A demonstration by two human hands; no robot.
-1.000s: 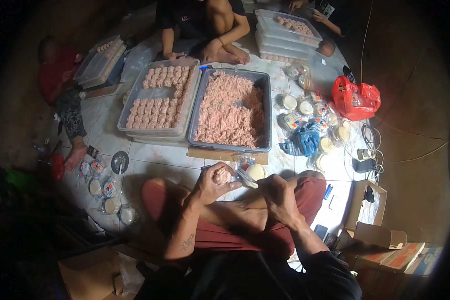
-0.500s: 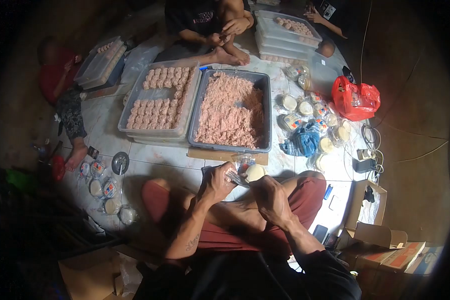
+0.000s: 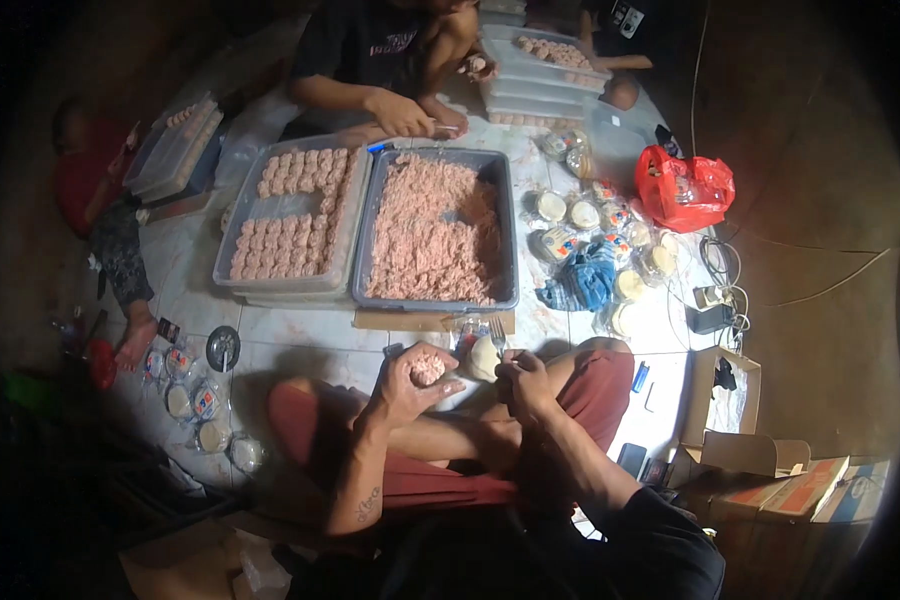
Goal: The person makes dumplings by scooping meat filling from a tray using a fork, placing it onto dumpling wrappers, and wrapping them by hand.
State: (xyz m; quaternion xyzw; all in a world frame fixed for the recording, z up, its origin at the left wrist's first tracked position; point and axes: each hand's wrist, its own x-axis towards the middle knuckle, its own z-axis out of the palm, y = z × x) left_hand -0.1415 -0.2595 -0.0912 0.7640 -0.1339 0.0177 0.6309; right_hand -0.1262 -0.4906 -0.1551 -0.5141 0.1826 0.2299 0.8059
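On tiled floor [image 3: 280, 326] | cups minced-meat ball [image 3: 427, 370] in fingers of left hand [image 3: 398, 393] | grips fork [image 3: 497, 337], tines up, in fingers of right hand [image 3: 526, 384] | faces grey tub [image 3: 435, 304]

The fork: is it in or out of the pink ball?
Out: the fork shows above the right hand, apart from the pink ball.

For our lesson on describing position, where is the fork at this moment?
In the head view, the person's right hand holds the fork tines-up, by the pale disc's right edge, nearer the camera than the grey tub.
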